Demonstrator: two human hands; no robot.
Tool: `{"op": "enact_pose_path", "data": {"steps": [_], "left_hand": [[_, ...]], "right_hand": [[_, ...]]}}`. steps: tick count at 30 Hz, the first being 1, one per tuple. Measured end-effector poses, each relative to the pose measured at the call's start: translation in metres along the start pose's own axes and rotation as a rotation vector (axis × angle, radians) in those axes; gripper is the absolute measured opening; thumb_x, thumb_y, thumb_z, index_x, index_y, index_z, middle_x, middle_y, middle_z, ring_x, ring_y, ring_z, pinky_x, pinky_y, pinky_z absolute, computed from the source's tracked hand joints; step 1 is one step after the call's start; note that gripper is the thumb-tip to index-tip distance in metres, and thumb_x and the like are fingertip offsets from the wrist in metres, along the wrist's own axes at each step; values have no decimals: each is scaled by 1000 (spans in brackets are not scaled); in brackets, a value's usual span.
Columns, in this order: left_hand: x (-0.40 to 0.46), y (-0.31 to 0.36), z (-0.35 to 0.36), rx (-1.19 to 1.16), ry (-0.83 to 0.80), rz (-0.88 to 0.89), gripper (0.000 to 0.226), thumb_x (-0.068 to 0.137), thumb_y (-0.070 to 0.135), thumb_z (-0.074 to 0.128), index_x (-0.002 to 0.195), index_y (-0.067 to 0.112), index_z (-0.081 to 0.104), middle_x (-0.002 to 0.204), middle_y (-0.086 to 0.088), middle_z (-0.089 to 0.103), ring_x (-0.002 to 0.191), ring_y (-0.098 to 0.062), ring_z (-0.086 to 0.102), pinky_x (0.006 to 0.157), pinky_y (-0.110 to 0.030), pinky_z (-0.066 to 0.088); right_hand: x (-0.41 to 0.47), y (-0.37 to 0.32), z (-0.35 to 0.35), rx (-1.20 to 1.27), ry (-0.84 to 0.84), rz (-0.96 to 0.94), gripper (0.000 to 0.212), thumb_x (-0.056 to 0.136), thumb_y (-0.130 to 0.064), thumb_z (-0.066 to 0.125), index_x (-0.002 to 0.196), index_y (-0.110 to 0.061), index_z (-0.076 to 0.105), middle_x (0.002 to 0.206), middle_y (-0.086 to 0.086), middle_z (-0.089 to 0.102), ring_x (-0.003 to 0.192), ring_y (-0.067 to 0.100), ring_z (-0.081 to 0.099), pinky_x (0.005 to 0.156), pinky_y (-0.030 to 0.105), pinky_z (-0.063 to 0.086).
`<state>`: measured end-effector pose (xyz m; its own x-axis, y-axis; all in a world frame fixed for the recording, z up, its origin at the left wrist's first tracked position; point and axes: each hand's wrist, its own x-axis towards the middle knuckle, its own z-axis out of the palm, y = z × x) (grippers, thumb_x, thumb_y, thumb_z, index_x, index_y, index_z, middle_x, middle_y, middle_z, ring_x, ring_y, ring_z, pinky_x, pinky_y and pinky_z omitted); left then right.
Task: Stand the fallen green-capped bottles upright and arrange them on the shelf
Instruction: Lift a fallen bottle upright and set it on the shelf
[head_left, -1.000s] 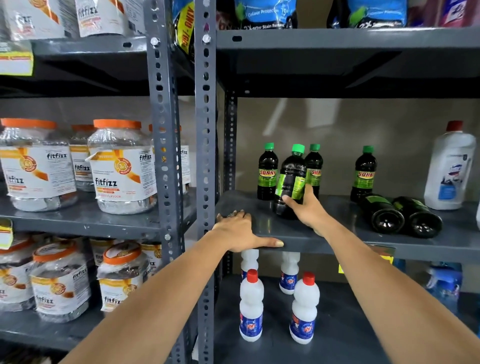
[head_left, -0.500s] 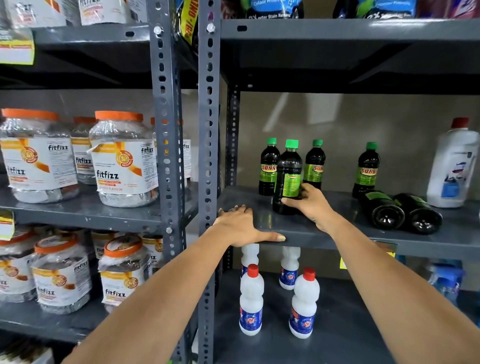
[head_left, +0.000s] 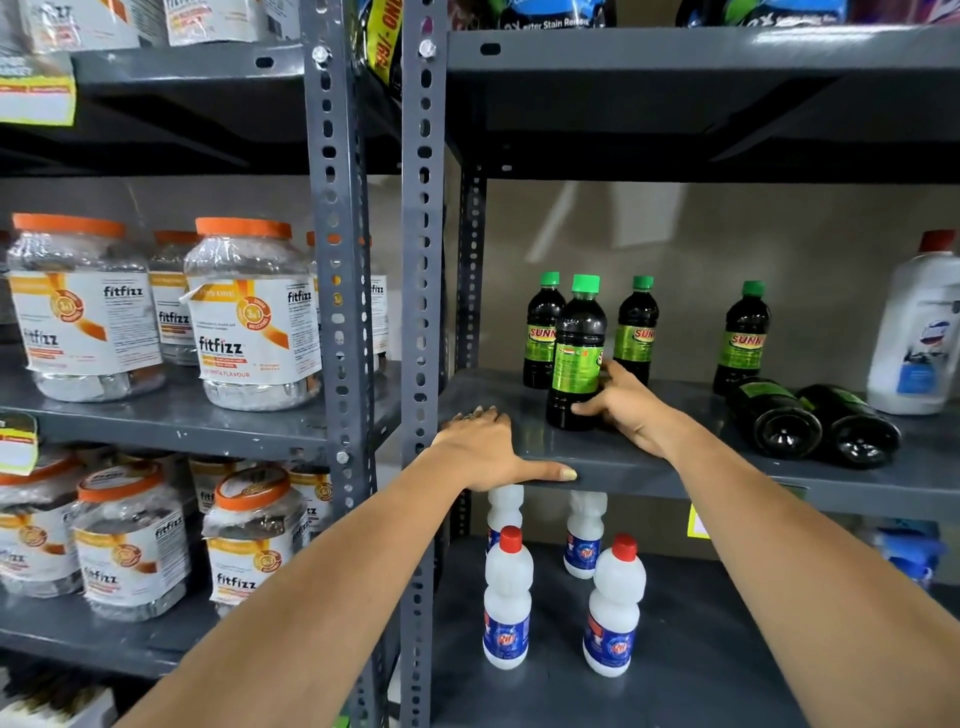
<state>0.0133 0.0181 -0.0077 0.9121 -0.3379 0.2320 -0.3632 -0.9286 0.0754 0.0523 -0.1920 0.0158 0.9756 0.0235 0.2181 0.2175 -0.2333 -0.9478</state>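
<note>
My right hand (head_left: 623, 410) grips the lower body of a dark green-capped bottle (head_left: 577, 343) that stands upright near the front of the grey shelf (head_left: 649, 467). Behind it stand two more such bottles (head_left: 540, 332) (head_left: 636, 332), and a third (head_left: 740, 338) stands further right. Two dark bottles (head_left: 779, 421) (head_left: 852, 431) lie on their sides at the right, bases toward me, caps hidden. My left hand (head_left: 488, 452) rests flat on the shelf's front left edge, holding nothing.
A large white red-capped jug (head_left: 919, 332) stands at the shelf's right end. White red-capped bottles (head_left: 506, 603) stand on the shelf below. Orange-lidded jars (head_left: 249, 317) fill the left rack, past two grey perforated uprights (head_left: 423, 260). Another shelf (head_left: 675, 52) hangs overhead.
The bottle in my right hand went from tilted to upright on the shelf. My left hand stayed on the shelf edge. The camera moved slightly closer.
</note>
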Motion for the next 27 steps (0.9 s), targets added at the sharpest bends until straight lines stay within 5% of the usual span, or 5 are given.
{"op": "enact_pose_path", "data": {"steps": [9,13,17,21,27], "left_hand": [[-1,1,2,-26,31,-3,144,39,108,27,144,10,32,149,-12,39,131,-32,40,102,-45,36],[0,2,1,-29,42,7,142,40,108,27,145,12,32,148,-12,41,130,-32,42,101,-45,36],[-1,1,2,-31,45,14,140,41,108,28,144,13,34,146,-12,42,128,-32,43,100,-45,37],[-1,0,3,-24,47,9,139,42,108,27,142,11,36,144,-11,44,127,-31,44,98,-45,39],[0,0,3,2,36,1,142,41,108,25,143,10,35,148,-12,40,130,-31,41,101,-45,37]], "right_hand": [[-1,7,0,78,86,-62,67,71,13,71,131,-7,51,124,12,63,117,26,58,107,43,39],[-2,7,2,-4,119,-106,72,67,2,82,130,-10,49,113,2,64,106,16,59,91,29,45],[-2,8,1,37,91,-99,64,73,9,73,131,-8,51,123,11,64,115,23,58,104,37,42],[-4,8,3,-22,102,-136,60,68,0,82,121,-9,55,113,7,65,100,14,62,82,21,47],[-3,10,3,-43,102,-133,61,73,-2,79,128,-6,53,119,10,64,114,24,59,102,41,45]]}}
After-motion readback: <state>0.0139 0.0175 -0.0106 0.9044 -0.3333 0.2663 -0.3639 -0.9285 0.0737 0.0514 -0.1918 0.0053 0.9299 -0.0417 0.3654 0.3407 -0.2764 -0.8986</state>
